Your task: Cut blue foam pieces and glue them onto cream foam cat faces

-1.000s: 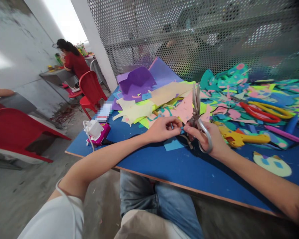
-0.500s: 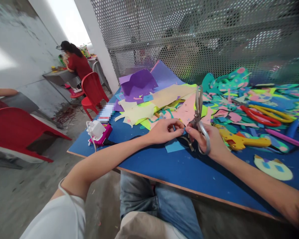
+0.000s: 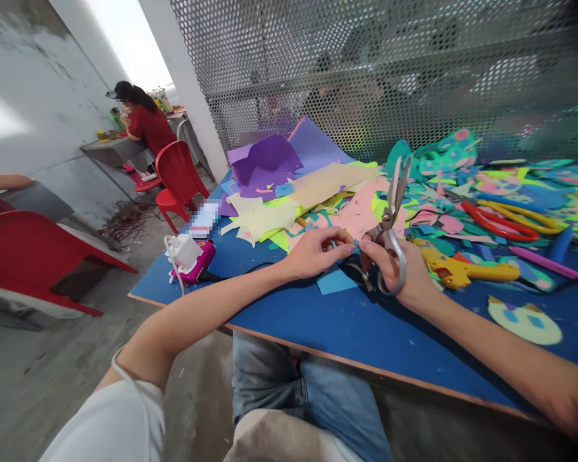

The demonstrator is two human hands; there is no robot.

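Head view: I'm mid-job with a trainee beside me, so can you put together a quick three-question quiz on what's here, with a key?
1. Which hand holds the scissors?
2. True or false: the glue gun is yellow.
3. What colour is the flat piece that shows just below the left hand in the picture?
A) Pink
B) Light blue
C) Purple

Key:
1. The right hand.
2. True.
3. B.
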